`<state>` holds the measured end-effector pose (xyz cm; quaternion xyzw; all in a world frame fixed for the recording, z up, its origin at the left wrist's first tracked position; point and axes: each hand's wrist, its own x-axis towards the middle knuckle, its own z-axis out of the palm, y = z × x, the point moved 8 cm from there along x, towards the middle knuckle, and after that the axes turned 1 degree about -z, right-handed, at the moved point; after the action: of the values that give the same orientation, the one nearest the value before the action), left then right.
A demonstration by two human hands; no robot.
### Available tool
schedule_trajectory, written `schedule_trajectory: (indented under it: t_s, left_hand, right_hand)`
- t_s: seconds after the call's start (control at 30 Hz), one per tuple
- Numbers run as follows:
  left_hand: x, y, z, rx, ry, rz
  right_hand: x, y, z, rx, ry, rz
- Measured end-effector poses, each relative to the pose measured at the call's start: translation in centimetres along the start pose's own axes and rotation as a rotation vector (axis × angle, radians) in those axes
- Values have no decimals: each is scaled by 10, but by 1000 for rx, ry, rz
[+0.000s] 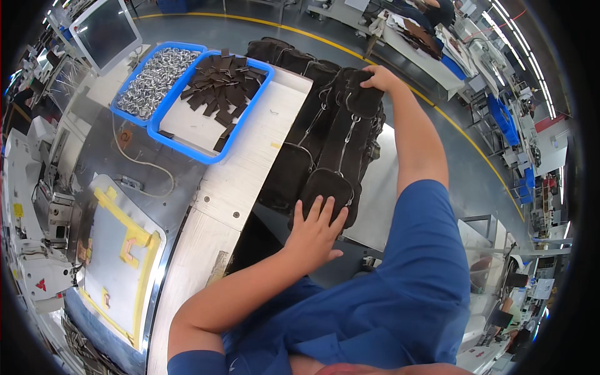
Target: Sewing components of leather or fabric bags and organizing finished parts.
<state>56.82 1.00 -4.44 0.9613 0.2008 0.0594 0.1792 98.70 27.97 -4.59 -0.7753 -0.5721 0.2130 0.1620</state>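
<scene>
A stack of black fabric pieces point(289, 169) with metal rings and thin pale lines lies beside the white table edge. On top is a long black padded piece point(354, 140) with rounded ends, running away from me. My left hand point(314, 232) lies on its near end, fingers spread and palm down. At the far end, my right hand point(379, 79) has its fingers curled over the rounded tip, gripping it. The underside of that grip is hidden. Metal fittings show along the middle of the piece, between my hands.
Left of the stack, a blue-rimmed tray point(215, 156) holds dark brown rectangular pieces; another blue tray point(139, 111) holds metal rings. A sewing machine point(47, 275) and a yellow-taped plate point(125, 262) are further left. A monitor point(106, 34) stands behind. Other worktables point(431, 69) line the far side.
</scene>
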Motion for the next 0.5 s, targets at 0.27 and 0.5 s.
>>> schedule_trajectory:
  t_s: [0.27, 0.5]
  left_hand:
    - [-3, -9, 30, 2, -161, -4]
    - [-6, -8, 34, 20, -145, 25]
  right_hand:
    - [-50, 13, -32, -7, -255, 263]
    - [-65, -7, -67, -223, -195, 270]
